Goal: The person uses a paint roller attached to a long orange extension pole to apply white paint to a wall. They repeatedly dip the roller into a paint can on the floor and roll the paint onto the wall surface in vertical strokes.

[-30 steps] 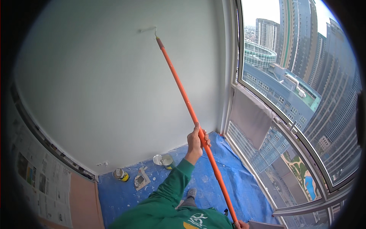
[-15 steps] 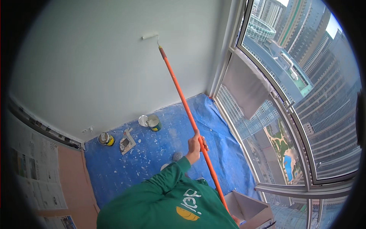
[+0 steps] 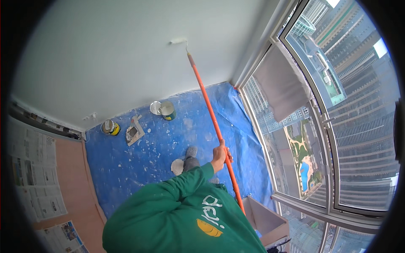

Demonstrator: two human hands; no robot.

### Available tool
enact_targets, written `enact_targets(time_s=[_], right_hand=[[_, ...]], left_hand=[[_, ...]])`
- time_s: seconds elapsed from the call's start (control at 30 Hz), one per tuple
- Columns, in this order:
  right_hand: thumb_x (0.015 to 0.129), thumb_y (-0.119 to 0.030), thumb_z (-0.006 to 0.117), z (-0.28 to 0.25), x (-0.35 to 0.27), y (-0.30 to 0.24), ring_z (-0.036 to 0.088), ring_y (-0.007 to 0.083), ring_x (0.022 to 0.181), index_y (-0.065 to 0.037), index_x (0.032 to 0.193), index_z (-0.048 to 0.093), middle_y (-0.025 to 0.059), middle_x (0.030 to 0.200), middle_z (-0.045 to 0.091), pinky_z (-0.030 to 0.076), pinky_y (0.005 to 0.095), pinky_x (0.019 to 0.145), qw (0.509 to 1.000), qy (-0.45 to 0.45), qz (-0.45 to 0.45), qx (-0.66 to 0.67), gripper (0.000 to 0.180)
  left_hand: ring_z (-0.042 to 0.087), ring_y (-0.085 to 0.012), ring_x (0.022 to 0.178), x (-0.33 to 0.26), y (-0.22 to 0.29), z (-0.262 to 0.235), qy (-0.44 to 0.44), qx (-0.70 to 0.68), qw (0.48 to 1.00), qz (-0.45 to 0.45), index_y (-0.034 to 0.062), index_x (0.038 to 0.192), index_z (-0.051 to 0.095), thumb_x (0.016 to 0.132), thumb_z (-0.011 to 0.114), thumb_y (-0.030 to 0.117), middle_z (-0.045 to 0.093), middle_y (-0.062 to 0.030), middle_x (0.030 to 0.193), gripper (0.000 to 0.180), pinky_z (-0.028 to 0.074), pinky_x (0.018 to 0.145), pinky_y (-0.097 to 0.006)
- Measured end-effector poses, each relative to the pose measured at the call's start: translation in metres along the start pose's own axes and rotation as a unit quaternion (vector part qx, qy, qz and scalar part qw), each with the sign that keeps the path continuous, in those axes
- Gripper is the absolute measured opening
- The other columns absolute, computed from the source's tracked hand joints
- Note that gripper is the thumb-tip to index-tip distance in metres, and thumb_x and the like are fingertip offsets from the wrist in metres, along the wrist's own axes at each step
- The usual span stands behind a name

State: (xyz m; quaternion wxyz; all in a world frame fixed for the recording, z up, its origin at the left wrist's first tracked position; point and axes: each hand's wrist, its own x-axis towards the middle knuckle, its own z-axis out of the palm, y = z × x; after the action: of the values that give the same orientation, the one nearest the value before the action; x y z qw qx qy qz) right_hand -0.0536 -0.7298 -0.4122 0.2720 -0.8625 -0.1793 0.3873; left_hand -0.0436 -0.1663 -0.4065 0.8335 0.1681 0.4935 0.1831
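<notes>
My left hand is wrapped round the middle of a long orange extension pole. At the pole's far end, a paint roller with a narrow white sleeve lies against the pale grey-green wall. The pole slants from the roller down to the right and passes behind my green sweatshirt. My right hand is out of sight, and so is the pole's lower end.
Blue sheeting covers the floor, flecked with white. On it stand an open paint can, a yellow-and-black can, a scraper-like tool on a board and a white round lid. A box sits near the windows.
The roller has come lower on the wall, somewhat nearer the window corner. My left hand keeps its grip on the pole. Part of my right hand showed at the bottom before; now it is gone.
</notes>
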Motion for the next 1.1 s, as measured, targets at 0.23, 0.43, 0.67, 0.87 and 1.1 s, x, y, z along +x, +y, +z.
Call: enact_targets(time_s=[0.23, 0.43, 0.67, 0.87, 1.1], right_hand=[[0.096, -0.041, 0.054, -0.007, -0.007, -0.038, 0.040, 0.0096, 0.058, 0.001, 0.074, 0.054, 0.0082, 0.055, 0.041, 0.036, 0.0358, 0.050, 0.998, -0.005, 0.049, -0.043, 0.048], [0.095, -0.044, 0.053, -0.012, 0.005, -0.094, 0.042, 0.0127, 0.059, 0.002, 0.076, 0.055, 0.0132, 0.057, 0.044, 0.038, 0.0385, 0.053, 0.994, -0.032, 0.079, -0.071, 0.050], [0.095, -0.045, 0.052, 0.007, 0.032, -0.148, 0.045, 0.0143, 0.059, 0.002, 0.078, 0.058, 0.0141, 0.058, 0.048, 0.040, 0.0388, 0.055, 0.989, -0.046, 0.123, -0.065, 0.050], [0.095, -0.046, 0.052, 0.038, 0.082, -0.185, 0.048, 0.0157, 0.058, 0.002, 0.080, 0.060, 0.0149, 0.059, 0.052, 0.041, 0.0391, 0.056, 0.985, -0.056, 0.158, -0.052, 0.051], [0.095, -0.048, 0.051, 0.068, 0.135, -0.292, 0.054, 0.0176, 0.062, 0.000, 0.089, 0.065, 0.0139, 0.064, 0.058, 0.045, 0.0382, 0.061, 0.979, -0.076, 0.176, -0.067, 0.050]], left_hand=[[0.055, -0.0257, 0.048, 0.032, 0.005, -0.013, 0.032, 0.004, 0.997, -0.072, 0.0046, 0.079, 0.046, 0.095, 0.044, 0.057, 0.050, -0.0090, 0.060, 0.055, 0.050, 0.048, -0.045], [0.056, -0.0265, 0.049, 0.073, 0.015, -0.028, 0.061, 0.015, 0.993, -0.101, 0.0050, 0.078, 0.046, 0.095, 0.044, 0.059, 0.050, -0.0089, 0.059, 0.057, 0.051, 0.049, -0.047], [0.057, -0.0293, 0.051, 0.136, 0.042, -0.054, 0.115, 0.030, 0.982, -0.144, 0.0045, 0.080, 0.048, 0.095, 0.043, 0.059, 0.051, -0.0100, 0.060, 0.057, 0.052, 0.051, -0.050], [0.058, -0.0311, 0.054, 0.200, 0.060, -0.078, 0.129, 0.018, 0.975, -0.178, 0.0038, 0.084, 0.046, 0.095, 0.042, 0.060, 0.051, -0.0116, 0.064, 0.057, 0.052, 0.056, -0.053], [0.058, -0.0334, 0.054, 0.285, 0.085, -0.111, 0.182, 0.012, 0.956, -0.228, 0.0029, 0.087, 0.046, 0.094, 0.044, 0.059, 0.051, -0.0135, 0.066, 0.057, 0.051, 0.057, -0.057]])
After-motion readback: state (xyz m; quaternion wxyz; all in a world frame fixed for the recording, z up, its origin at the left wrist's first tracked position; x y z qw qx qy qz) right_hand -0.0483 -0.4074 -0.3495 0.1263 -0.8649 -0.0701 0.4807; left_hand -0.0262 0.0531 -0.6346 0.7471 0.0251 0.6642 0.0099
